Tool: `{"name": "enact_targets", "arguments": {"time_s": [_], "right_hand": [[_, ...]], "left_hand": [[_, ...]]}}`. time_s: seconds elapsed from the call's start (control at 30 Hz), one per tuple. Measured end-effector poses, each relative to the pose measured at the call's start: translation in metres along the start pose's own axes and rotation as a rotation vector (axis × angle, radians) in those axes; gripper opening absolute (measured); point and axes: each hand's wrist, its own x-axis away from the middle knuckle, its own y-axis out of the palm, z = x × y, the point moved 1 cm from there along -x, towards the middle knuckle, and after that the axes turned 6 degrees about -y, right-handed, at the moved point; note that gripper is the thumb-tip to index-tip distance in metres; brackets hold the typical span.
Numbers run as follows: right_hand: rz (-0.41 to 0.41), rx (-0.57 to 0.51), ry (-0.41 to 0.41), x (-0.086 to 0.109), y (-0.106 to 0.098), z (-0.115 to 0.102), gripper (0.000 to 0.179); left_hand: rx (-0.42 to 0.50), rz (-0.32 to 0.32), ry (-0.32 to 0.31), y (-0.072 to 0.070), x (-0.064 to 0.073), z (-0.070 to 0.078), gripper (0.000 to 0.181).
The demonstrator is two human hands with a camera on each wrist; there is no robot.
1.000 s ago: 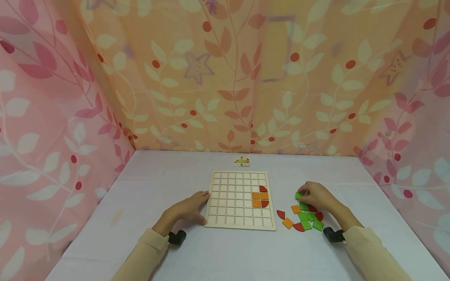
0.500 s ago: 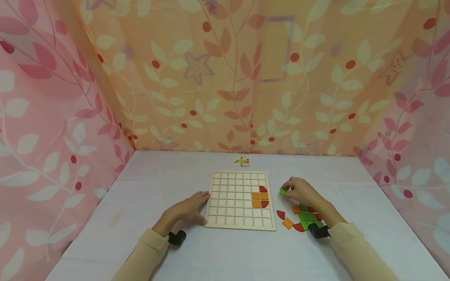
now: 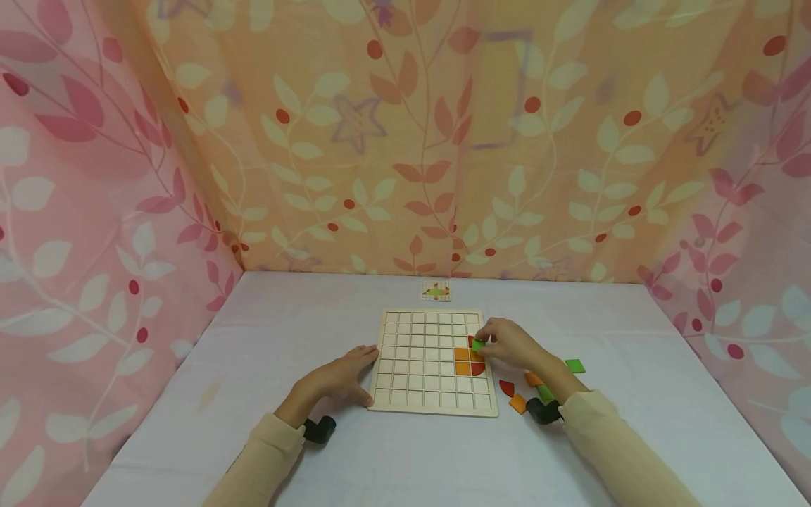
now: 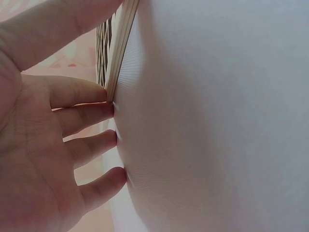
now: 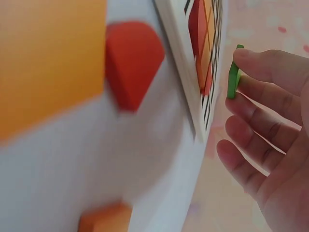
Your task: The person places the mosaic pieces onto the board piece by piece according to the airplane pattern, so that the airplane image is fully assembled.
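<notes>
A wooden grid board (image 3: 418, 384) lies flat on the white table. Orange square tiles (image 3: 462, 367) and red quarter-round tiles (image 3: 478, 369) fill several cells at its right side. My right hand (image 3: 512, 345) pinches a green square tile (image 3: 478, 346) between thumb and fingers over those tiles; the right wrist view shows this green tile (image 5: 234, 75) held above the board's surface. On the board's left edge rest the thumb and fingertips of my left hand (image 3: 342, 377), fingers spread and nearly straight. In the left wrist view its fingertips (image 4: 110, 94) meet the board's edge.
Right of the board lie loose tiles: a red one (image 3: 507, 388), an orange one (image 3: 518, 403) and a green one (image 3: 575, 366). My right forearm hides others there. Behind the board lies a small pattern card (image 3: 436, 290). Patterned curtains (image 3: 405, 141) enclose the table.
My right hand has picked up a green tile from the pile and carried it left to the board's right side. The left hand and the board have stayed in place.
</notes>
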Motion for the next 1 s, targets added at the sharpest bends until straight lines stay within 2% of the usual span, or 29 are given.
{"name": "enact_targets", "arguments": {"time_s": [0.2, 0.4, 0.7, 0.87, 1.0], "right_hand": [[-0.017, 0.047, -0.086, -0.010, 0.009, -0.010, 0.023], [-0.028, 0.082, -0.124, -0.021, 0.016, -0.019, 0.023], [-0.040, 0.107, -0.134, -0.035, 0.027, -0.027, 0.022], [-0.069, 0.097, -0.135, -0.038, 0.032, -0.034, 0.019], [-0.077, 0.132, -0.147, -0.039, 0.033, -0.038, 0.015]], "left_hand": [[-0.010, -0.002, -0.002, 0.001, -0.001, 0.000, 0.095], [0.001, -0.011, -0.011, 0.001, -0.002, 0.001, 0.096], [-0.005, -0.006, -0.010, -0.001, -0.002, 0.000, 0.096], [0.003, -0.008, -0.010, 0.000, -0.002, 0.000, 0.095], [0.002, -0.004, -0.008, 0.001, -0.001, 0.000, 0.095]]}}
